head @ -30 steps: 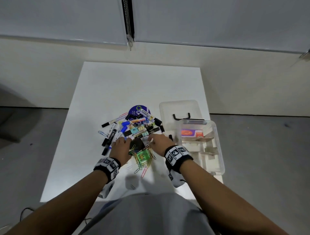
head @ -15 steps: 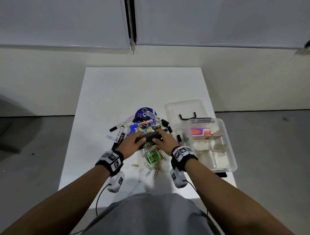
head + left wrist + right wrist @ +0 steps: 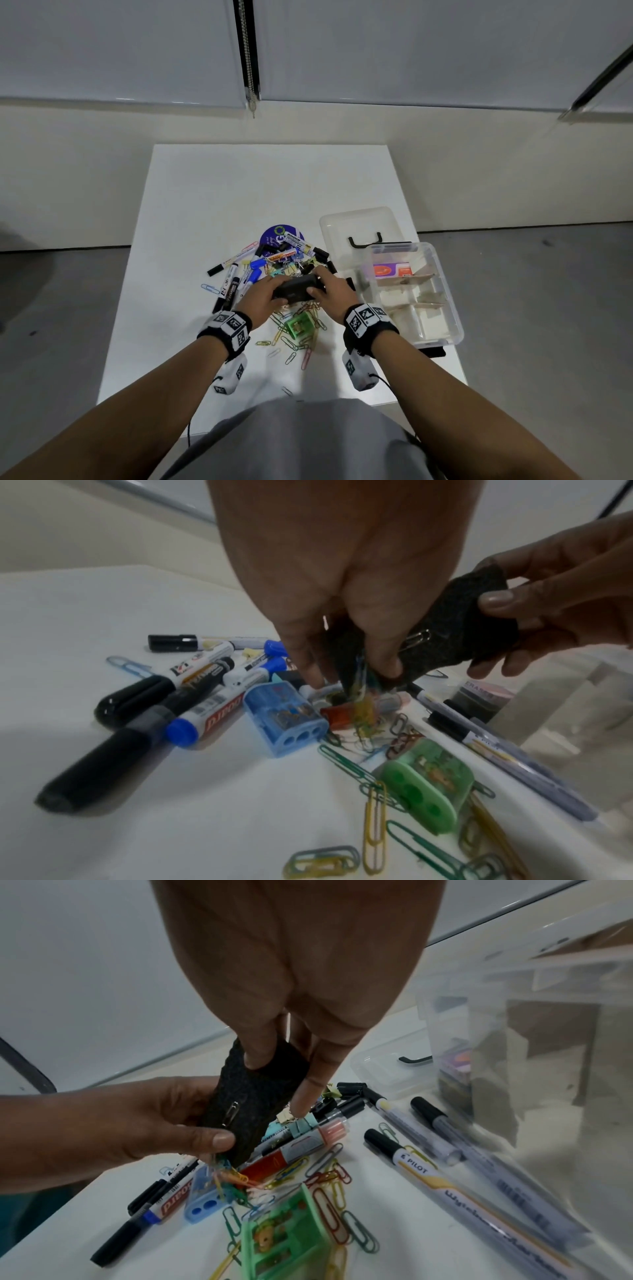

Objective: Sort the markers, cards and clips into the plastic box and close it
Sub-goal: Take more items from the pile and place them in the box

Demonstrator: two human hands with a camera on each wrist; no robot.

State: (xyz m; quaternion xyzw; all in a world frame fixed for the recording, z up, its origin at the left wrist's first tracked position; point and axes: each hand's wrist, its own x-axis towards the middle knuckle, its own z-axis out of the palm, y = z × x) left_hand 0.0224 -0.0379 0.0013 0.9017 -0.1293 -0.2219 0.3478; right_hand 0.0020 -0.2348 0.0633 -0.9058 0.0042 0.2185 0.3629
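Note:
Both hands hold a black felt block just above the pile. My left hand pinches its left end and my right hand grips its right end. A bunch of coloured paper clips dangles from the block's underside, and one silver clip clings to its face. Markers, loose clips, a green clip case and a blue clip case lie below on the white table. The open plastic box stands to the right, with a card pack in its far compartment.
The box's clear lid lies flat behind the box. A round purple disc sits at the far end of the pile. Pilot markers lie beside the box wall. Cardboard dividers split the box into compartments.
Both hands have raised the black block off the clip heap, and clips now hang from it. The head view has shifted, so table and box sit differently in frame.

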